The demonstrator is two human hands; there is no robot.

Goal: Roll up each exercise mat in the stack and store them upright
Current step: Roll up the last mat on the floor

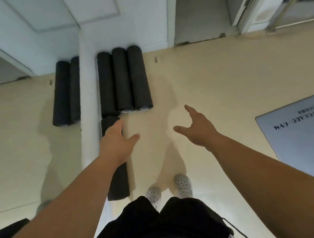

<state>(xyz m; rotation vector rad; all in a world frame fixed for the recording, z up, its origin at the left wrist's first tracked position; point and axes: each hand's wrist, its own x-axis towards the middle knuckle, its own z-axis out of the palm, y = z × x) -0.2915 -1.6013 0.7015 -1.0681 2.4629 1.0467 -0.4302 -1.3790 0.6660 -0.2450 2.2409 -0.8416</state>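
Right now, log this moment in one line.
left hand touches rolled mat | right hand open, empty | five mats upright

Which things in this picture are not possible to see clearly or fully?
Head view:
- Nearest rolled mat: the left hand and forearm cover its top; grip unclear.
- Second stored mat from left: white pillar hides its right side.
- Grey mat: cut off by the right edge; small print unreadable.

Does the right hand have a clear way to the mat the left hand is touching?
Probably yes. The right hand is open and empty, and only bare floor lies between it and the mat. The left hand covers just part of the mat.
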